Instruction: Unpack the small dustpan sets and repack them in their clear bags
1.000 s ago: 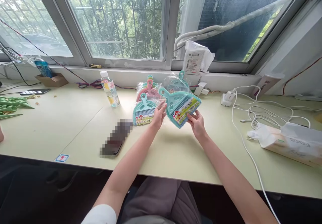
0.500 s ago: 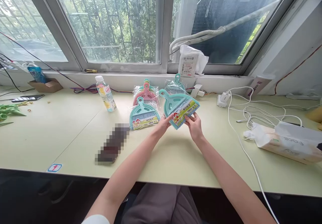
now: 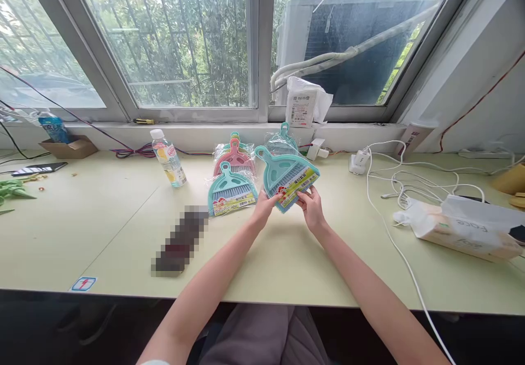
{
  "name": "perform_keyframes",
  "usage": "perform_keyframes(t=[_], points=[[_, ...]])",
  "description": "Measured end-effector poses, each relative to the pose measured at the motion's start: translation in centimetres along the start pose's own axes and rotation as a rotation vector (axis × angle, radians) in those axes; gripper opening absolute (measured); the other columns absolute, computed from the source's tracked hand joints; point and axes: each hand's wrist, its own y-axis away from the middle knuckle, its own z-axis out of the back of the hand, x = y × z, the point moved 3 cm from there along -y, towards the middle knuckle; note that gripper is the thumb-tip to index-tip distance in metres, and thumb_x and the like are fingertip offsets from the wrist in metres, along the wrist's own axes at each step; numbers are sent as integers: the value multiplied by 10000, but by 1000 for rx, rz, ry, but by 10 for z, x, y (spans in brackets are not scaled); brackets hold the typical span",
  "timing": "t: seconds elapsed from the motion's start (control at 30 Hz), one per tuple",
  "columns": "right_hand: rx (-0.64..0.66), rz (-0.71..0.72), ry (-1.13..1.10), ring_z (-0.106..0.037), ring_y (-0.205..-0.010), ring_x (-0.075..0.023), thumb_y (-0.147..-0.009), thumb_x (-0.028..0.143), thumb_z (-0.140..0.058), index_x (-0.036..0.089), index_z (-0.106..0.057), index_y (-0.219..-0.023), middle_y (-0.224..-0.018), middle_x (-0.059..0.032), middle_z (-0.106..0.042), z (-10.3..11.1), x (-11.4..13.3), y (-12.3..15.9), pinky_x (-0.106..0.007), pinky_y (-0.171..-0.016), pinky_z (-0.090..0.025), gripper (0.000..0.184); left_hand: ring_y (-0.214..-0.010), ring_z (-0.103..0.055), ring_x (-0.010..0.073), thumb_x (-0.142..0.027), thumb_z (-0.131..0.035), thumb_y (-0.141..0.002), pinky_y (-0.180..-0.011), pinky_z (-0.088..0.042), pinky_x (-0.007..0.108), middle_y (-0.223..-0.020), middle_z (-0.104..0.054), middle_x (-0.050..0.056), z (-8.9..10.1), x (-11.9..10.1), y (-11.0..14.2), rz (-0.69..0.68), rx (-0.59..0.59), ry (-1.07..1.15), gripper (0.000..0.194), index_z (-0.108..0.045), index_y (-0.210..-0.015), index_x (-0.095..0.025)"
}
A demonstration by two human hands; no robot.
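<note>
pinching a bagged teal dustpan set (image 3: 287, 175) up between the left hand (image 3: 264, 210) and right hand (image 3: 311, 209), both at its lower edge. looking light and stiff, slippery in its wrap, safest held by the label card (image 3: 297, 187). another teal set (image 3: 230, 191) lying just beyond the left hand.

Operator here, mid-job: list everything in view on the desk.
Bagged dustpan set: 1, teal, held above the desk.
Other bagged dustpan sets: at least 3, teal and pink, on the desk behind the hands.
Plastic bottle: 1, yellow label, desk, left of the sets.
Pixelated item: 1, dark, desk, front left.
Tissue pack: 1, white and peach, desk, right.
White cables: several, white, desk, right.
Cardboard box: 1, brown, desk, far left.
Left hand: 1, on the held set.
Right hand: 1, on the held set.
</note>
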Motion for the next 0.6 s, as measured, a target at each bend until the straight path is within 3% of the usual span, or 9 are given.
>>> perform_keyframes(t=[0.13,0.37,0.6], points=[[-26,-27,-17,-674,-897,-178,-700,371,-704,256,-538,-1005,-1026,-6,-676,3,-1,-2,-339,-800,-571,366,-1139,-566,294,-324,-759,-674,-968,-441,467,-1128,-663,95,-1,-2,-1,-60,68,-50,528,-556,-1139,-179],[-216,-7,-46,-661,-913,-164,-643,403,-749,262,-549,-961,-1054,-2,-670,26,-3,-15,-295,-758,-570,401,-1135,-553,274,-364,-777,-664,-984,-426,440,-1175,-624,99,-3,0,-3,-126,217,-104,612,-489,-1172,-178],[-168,-8,-89,-662,-904,-158,-592,264,-755,252,-573,-999,-1014,-2,-673,29,-4,-20,-291,-783,-567,446,-1149,-540,283,-337,-764,-674,-982,-423,453,-1173,-612,95,-1,-2,-3,-103,187,-103,639,-447,-1210,-196]])
